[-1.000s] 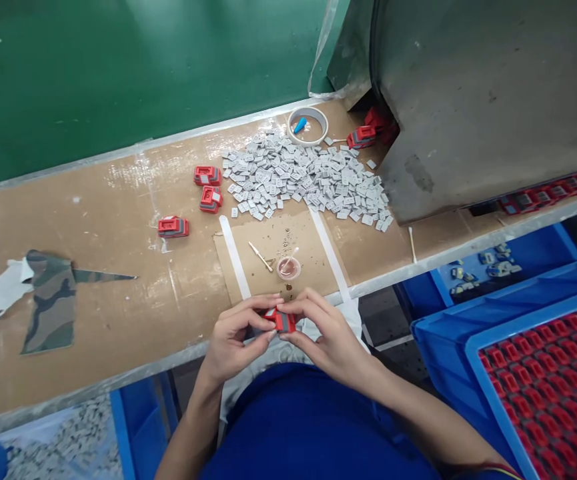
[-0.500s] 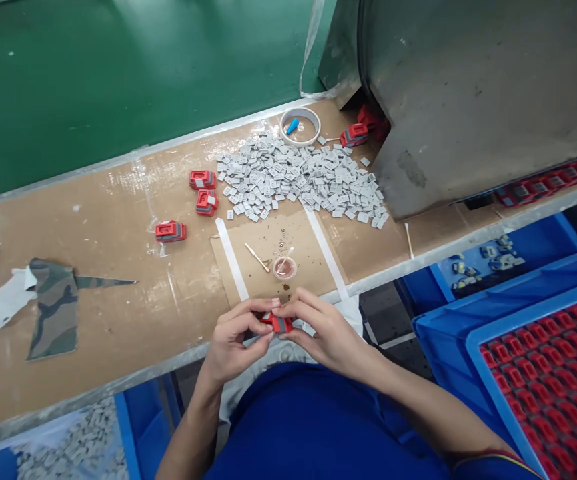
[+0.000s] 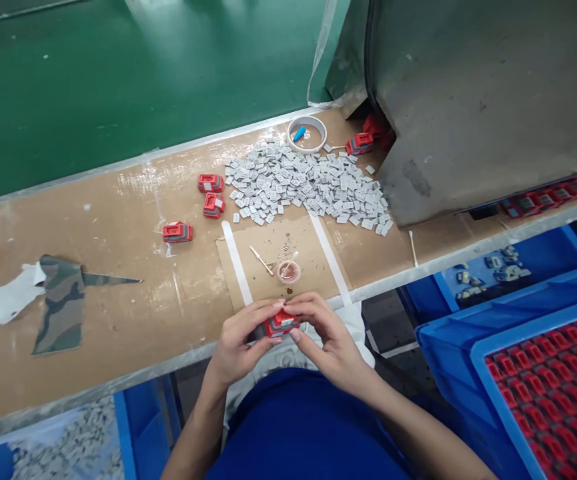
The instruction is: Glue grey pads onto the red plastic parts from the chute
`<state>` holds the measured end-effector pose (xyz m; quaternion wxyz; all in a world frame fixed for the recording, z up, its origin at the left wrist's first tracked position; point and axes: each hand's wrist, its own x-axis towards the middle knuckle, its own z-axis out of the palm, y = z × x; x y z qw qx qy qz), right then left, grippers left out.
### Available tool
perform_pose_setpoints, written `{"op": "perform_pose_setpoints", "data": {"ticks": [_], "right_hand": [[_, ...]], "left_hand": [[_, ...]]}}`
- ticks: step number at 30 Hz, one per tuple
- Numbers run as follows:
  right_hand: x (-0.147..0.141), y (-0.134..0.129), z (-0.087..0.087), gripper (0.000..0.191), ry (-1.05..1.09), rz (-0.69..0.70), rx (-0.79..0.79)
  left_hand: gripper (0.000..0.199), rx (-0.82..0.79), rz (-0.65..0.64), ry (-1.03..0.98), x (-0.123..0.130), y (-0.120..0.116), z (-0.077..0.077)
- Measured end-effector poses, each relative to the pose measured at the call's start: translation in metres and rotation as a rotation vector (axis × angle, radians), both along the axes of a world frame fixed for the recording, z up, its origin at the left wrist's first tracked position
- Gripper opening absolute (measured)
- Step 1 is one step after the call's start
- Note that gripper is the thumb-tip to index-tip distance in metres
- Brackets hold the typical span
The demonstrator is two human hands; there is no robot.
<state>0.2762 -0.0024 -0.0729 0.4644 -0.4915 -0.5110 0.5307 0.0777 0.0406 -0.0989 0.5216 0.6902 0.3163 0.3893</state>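
Observation:
Between my two hands, at the table's front edge, is a red and grey part (image 3: 282, 323). My left hand (image 3: 241, 340) has its fingers and thumb closed on the part's left side. From the right, my right hand (image 3: 325, 337) grips the same part between fingers and thumb. Just beyond the hands stands a small cup (image 3: 289, 271) of reddish liquid with a stick in it. A thin white stick (image 3: 261, 261) lies left of the cup on a taped cardboard sheet (image 3: 308, 248). Similar red parts (image 3: 177, 232) sit farther left on the table.
Behind the cardboard is a heap of small grey pieces (image 3: 308, 180), with a tape roll (image 3: 307, 134) at its back. A metal housing (image 3: 478, 107) covers the right side. Camouflage cloth (image 3: 63, 303) lies left. A blue crate (image 3: 478, 353) of red parts stands lower right.
The part between my hands has turned, and its upper side with a light patch now shows more. My right thumb has come up onto its near side. The whole view has shifted slightly.

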Motion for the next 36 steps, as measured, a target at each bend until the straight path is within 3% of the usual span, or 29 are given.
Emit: {"op": "perform_pose_setpoints", "data": {"ticks": [4, 16, 24, 28, 32, 36], "right_hand": [[0.001, 0.003, 0.004, 0.015, -0.171, -0.04, 0.115], [-0.001, 0.002, 0.0, 0.012, -0.199, 0.008, 0.182], [-0.01, -0.005, -0.015, 0.013, -0.173, -0.092, 0.196], [-0.004, -0.001, -0.008, 0.009, -0.177, -0.051, 0.181], [0.002, 0.004, 0.004, 0.017, -0.26, -0.008, 0.284], [0.003, 0.007, 0.012, 0.015, -0.41, 0.017, 0.365]], "left_hand": [[0.054, 0.02, -0.014, 0.036, -0.001, 0.002, 0.002], [0.04, 0.088, -0.05, 0.056, 0.001, 0.007, 0.008], [0.034, 0.115, -0.058, 0.087, 0.001, 0.005, 0.004], [0.037, 0.023, -0.054, 0.035, -0.001, 0.005, 0.006], [0.037, -0.12, -0.05, -0.051, -0.002, 0.003, 0.004], [0.036, -0.115, -0.043, -0.054, -0.003, 0.001, 0.003]]}}
